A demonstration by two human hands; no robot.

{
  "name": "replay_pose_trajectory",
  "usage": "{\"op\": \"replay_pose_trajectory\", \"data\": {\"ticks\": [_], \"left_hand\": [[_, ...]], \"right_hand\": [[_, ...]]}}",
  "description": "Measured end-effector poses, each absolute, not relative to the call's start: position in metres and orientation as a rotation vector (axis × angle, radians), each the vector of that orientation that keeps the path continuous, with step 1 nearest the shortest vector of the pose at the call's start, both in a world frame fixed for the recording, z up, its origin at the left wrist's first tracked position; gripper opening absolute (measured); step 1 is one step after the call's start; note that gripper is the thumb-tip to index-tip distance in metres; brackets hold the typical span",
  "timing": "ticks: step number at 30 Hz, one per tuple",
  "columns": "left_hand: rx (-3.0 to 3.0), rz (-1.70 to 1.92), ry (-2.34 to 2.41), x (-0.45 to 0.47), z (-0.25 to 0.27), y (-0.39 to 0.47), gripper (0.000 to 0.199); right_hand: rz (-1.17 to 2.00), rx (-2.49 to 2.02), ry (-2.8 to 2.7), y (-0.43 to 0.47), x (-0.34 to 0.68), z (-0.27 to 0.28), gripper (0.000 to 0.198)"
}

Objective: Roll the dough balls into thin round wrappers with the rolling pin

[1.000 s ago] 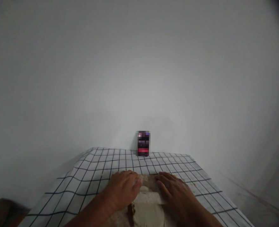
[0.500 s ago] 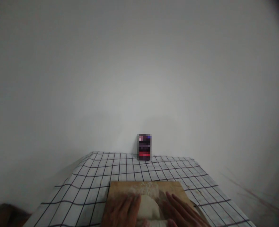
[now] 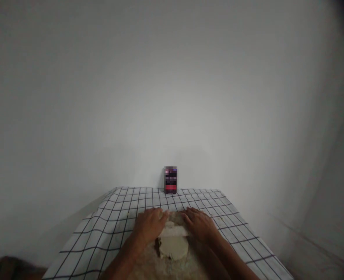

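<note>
A pale rolling pin lies crosswise over the far part of a flattened, roundish piece of dough. My left hand covers the pin's left end, fingers curved forward over it and thumb toward the middle. On the right end rests my right hand, likewise palm down with its fingers reaching forward. Both hands hide the ends of the pin. Underneath is a flour-dusted wooden board, its far edge close to my fingertips.
A white tablecloth with dark grid lines covers the table. At its back stands a small dark, pixelated object in front of a plain wall. Something brown shows at the lower left.
Both hands and the rolling pin have moved forward, from the near side of the dough to its far side. The view has shifted, and more of my forearms shows.
</note>
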State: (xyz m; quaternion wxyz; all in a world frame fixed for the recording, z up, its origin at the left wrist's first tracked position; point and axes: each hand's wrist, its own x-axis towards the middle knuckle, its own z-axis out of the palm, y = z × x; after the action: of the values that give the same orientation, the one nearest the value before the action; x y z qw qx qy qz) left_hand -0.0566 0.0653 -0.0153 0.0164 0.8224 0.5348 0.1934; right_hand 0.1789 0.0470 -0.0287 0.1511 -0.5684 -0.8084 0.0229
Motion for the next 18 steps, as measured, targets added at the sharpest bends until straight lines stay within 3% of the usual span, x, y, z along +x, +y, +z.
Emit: {"op": "replay_pose_trajectory", "data": {"ticks": [8,13,18], "left_hand": [[2.480,0.621,1.807,-0.052,-0.019,0.007,0.039],[2.436,0.521,1.850,-0.048,-0.006,0.019,0.033],[2.434,0.407,1.869,-0.048,0.004,0.044,0.039]], "right_hand": [[0.194,-1.607,-2.218,-0.011,0.182,-0.029,0.052],[0.165,-1.635,-2.213,-0.001,0.180,-0.029,0.055],[0.124,-1.751,-2.219,0.024,0.175,-0.020,0.048]]}}
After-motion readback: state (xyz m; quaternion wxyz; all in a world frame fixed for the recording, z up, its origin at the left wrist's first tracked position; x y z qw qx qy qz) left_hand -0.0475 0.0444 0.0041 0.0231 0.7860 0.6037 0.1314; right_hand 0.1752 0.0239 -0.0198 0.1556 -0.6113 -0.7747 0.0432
